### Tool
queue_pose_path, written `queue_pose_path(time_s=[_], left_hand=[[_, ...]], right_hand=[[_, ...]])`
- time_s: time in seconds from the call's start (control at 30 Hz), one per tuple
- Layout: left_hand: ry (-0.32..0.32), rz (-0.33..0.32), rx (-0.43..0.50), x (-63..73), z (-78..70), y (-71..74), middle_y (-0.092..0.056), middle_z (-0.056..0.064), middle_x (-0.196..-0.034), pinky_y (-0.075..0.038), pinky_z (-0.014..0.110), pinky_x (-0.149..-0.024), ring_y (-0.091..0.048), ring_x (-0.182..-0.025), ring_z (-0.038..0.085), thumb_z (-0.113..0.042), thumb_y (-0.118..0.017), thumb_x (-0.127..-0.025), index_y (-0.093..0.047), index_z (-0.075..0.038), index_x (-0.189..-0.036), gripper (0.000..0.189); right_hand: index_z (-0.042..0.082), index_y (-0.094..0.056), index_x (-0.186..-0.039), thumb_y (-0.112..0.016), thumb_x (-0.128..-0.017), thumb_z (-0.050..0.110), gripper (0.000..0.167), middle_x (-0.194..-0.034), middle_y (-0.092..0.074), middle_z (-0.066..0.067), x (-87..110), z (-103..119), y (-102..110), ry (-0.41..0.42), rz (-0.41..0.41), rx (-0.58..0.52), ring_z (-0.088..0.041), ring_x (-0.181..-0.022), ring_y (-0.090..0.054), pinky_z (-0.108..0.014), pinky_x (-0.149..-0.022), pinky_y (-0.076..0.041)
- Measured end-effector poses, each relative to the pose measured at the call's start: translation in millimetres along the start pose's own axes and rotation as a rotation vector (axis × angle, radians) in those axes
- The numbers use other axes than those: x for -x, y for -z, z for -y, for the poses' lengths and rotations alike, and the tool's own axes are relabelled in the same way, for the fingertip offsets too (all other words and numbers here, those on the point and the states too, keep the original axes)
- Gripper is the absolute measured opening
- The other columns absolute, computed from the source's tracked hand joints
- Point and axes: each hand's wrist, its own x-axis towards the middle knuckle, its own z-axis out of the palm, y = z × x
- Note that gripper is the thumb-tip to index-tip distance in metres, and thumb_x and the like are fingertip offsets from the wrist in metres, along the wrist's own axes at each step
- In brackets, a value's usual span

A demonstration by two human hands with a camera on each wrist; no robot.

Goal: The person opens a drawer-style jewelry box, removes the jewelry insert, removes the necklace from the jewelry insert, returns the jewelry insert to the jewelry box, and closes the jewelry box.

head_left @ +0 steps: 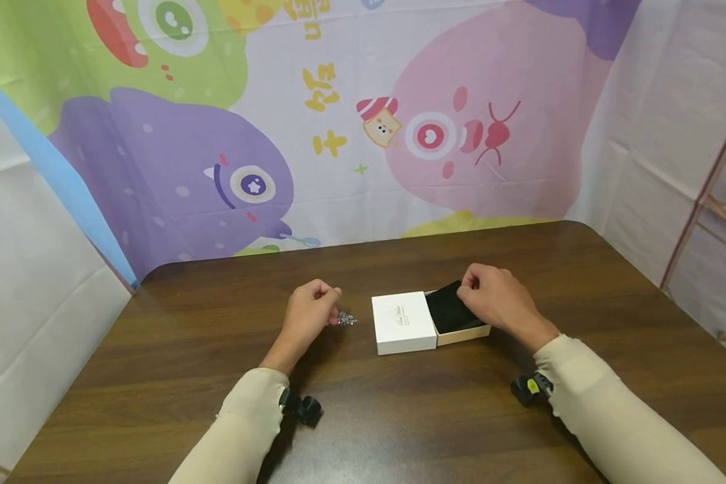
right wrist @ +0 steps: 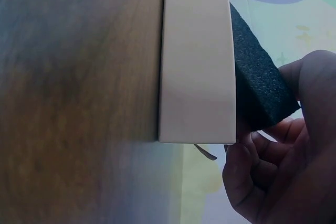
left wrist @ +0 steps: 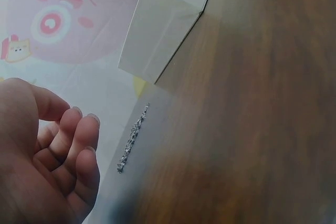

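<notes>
My left hand (head_left: 307, 310) has its fingers curled and holds a small sparkly silver piece of jewelry (head_left: 346, 318), just left of a box. The left wrist view shows this piece edge-on as a thin glittering strip beside the fingertips; the grip itself is hidden there. To the right lies a slide-out gift box, its white sleeve (head_left: 404, 321) printed with small lettering, its tan drawer (head_left: 463, 335) pulled out rightward. My right hand (head_left: 499, 296) pinches the corner of a black foam pad (right wrist: 260, 80), which stands tilted up out of the drawer.
The box rests on a dark brown wooden table (head_left: 363, 423). A short ribbon tab (right wrist: 206, 152) sticks out at the drawer's end. Behind the table hangs a cloth (head_left: 339, 195) with cartoon monsters. Each wrist bears a small black camera (head_left: 301, 407).
</notes>
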Motion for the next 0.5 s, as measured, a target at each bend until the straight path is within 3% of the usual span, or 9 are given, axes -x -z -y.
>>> queue_pose_path(time_s=[0.5], left_hand=[[-0.002,0.001,0.000,-0.7,1.5,-0.9,-0.062,0.008,-0.068,-0.050,0.032,-0.057,-0.062,-0.057,0.021,-0.021,-0.065,-0.097,-0.064,0.002,-0.085,0.027]], right_hand=[[0.014,-0.062,-0.092,-0.057,-0.092,0.022,0.009,-0.079,-0.060,-0.002,0.2,-0.3,-0.7,0.035,0.017,0.021,-0.020,-0.063,-0.052,-0.035,-0.056,-0.039]])
